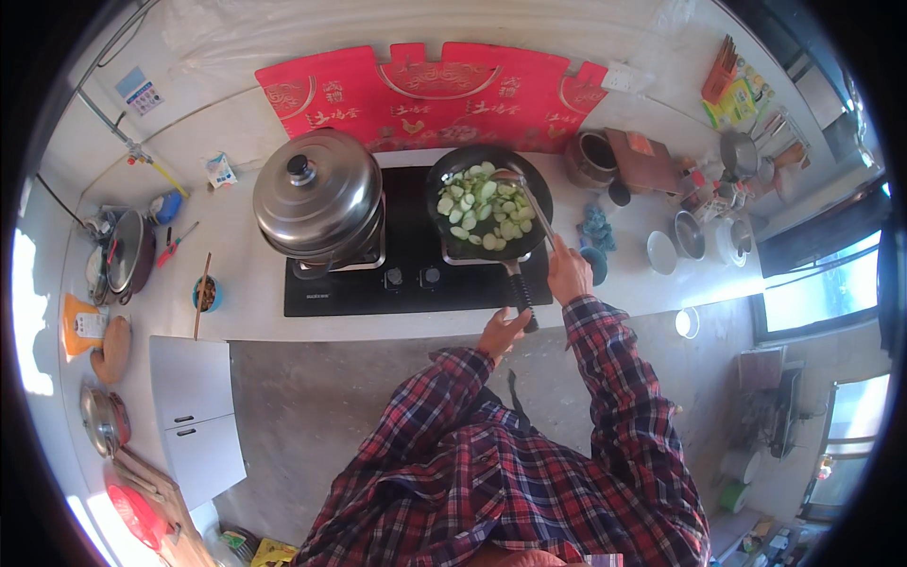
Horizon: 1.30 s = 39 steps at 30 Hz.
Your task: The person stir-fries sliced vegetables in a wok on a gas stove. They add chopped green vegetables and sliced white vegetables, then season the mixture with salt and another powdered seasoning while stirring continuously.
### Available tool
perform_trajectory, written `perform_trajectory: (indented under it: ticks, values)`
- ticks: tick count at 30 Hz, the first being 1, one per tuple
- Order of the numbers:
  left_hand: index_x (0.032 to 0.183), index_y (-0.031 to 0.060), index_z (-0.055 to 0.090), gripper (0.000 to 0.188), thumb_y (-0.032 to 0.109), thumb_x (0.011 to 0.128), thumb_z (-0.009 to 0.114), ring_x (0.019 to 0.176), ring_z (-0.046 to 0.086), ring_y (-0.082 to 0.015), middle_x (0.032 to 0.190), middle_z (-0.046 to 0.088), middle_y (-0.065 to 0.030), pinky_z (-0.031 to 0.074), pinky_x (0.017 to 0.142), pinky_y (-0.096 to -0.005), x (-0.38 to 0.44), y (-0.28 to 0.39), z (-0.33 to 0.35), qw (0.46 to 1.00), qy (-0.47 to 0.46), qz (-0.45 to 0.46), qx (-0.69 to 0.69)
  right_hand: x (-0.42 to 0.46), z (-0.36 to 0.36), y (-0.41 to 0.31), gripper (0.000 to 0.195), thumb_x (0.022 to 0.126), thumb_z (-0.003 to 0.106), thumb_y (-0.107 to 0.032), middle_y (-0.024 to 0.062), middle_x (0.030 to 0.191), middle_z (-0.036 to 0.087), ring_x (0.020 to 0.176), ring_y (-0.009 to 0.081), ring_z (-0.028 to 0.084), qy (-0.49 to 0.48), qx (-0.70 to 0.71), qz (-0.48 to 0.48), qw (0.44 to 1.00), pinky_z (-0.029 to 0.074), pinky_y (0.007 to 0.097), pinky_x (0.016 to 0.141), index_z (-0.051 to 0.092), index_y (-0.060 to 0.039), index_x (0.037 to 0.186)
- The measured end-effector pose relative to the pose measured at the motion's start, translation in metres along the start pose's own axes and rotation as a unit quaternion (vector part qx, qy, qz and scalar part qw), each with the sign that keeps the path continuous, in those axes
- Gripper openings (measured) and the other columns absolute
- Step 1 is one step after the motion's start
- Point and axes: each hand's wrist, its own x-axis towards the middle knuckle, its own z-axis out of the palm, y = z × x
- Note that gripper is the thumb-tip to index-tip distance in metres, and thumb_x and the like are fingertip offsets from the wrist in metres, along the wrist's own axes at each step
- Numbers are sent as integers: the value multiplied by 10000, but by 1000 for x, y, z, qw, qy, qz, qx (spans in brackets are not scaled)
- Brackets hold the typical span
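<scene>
A dark wok (443, 230) stands on the right burner of a black gas hob (340, 294). Pale green sliced vegetable pieces (489, 202), perhaps squash or cucumber, lie in it. My right hand (571, 271) grips the long metal handle of a cooking ladle or spatula (540, 212), whose head rests among the slices at the wok's upper right. At the end of the wok's ribbed black handle (521, 292) is my left hand (502, 334), with thumb and fingers around it. A large lidded steel pot (319, 205) covers the left burner.
Left on the counter are a blue cup (205, 294) with a chopstick across it, red-handled scissors or pliers (173, 248) and a lidded pot (131, 255). To the wok's right stand a brown pot (589, 159), a blue cloth (596, 227), a teal bowl (596, 264) and a white bowl (661, 253).
</scene>
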Motion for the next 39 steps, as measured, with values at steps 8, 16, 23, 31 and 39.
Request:
perform_trajectory:
  ticks: [8, 16, 23, 31, 39]
  values:
    - [916, 75, 482, 239, 152, 788, 669, 444, 549, -160, 634, 537, -43, 527, 401, -335, 26, 7, 60, 988, 63, 7, -144, 80, 23, 23, 218, 861, 499, -164, 268, 868, 641, 865, 446, 610, -22, 40, 118, 992, 466, 534, 770, 605, -25, 991]
    - [844, 62, 510, 138, 78, 741, 600, 402, 511, -125, 601, 535, -31, 498, 365, -313, 20, 9, 34, 992, 81, -7, -92, 100, 53, 23, 276, 850, 527, -193, 248, 918, 642, 909, 409, 620, -177, 237, 74, 953, 491, 433, 788, 647, -30, 1038]
    - [869, 60, 516, 182, 105, 770, 662, 397, 504, -135, 593, 531, -32, 500, 376, -311, 11, 13, 21, 992, 76, -16, -101, 50, -58, 73, 354, 837, 564, -146, 243, 870, 640, 815, 401, 619, -154, 189, -130, 961, 490, 430, 695, 607, -35, 1171]
    - [918, 60, 546, 201, 132, 791, 684, 474, 525, -125, 633, 540, -28, 490, 391, -300, 11, 14, 34, 990, 88, 14, -110, 48, -53, 74, 346, 847, 519, -107, 204, 758, 612, 739, 393, 618, -231, 10, -223, 947, 482, 486, 639, 544, -30, 1183]
    - [899, 48, 528, 196, 113, 784, 672, 440, 507, -139, 596, 524, -34, 496, 398, -310, 10, 15, 41, 987, 113, 22, -111, 90, -3, 80, 334, 874, 507, -137, 230, 781, 632, 724, 422, 622, -54, 72, -135, 987, 495, 516, 638, 520, -9, 1182]
